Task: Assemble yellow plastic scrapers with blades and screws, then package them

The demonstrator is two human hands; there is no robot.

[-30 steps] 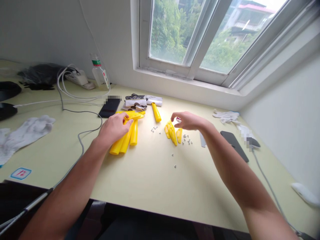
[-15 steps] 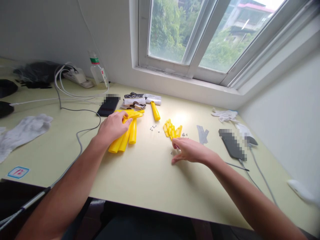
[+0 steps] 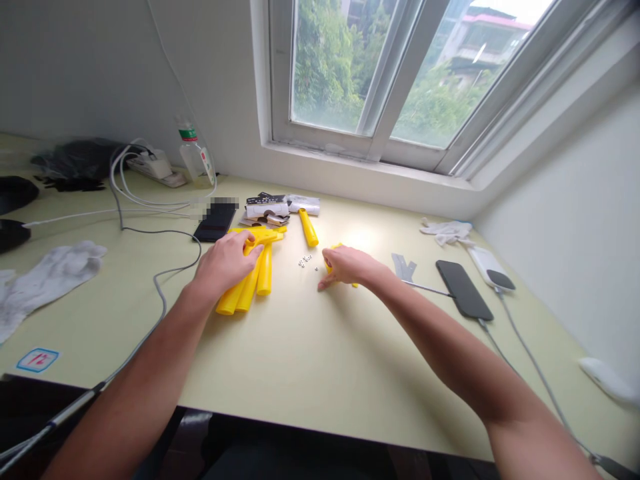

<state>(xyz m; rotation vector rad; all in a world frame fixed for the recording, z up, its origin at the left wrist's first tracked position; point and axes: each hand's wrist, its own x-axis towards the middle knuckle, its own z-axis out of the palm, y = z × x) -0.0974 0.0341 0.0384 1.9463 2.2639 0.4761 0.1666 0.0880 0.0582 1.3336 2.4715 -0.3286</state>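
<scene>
The left hand clasps long yellow plastic handles at nine o'clock on the pale green desk; the open right hand covers small yellow plastic pieces at three o'clock, tiny silver nuts lying loose between, parts all unjoined

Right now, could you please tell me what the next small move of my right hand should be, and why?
Probably lift the right hand slightly: it sits over the small yellow plastic pieces, and the loose small metal nuts lie close by, where its fingers might brush them.
</scene>
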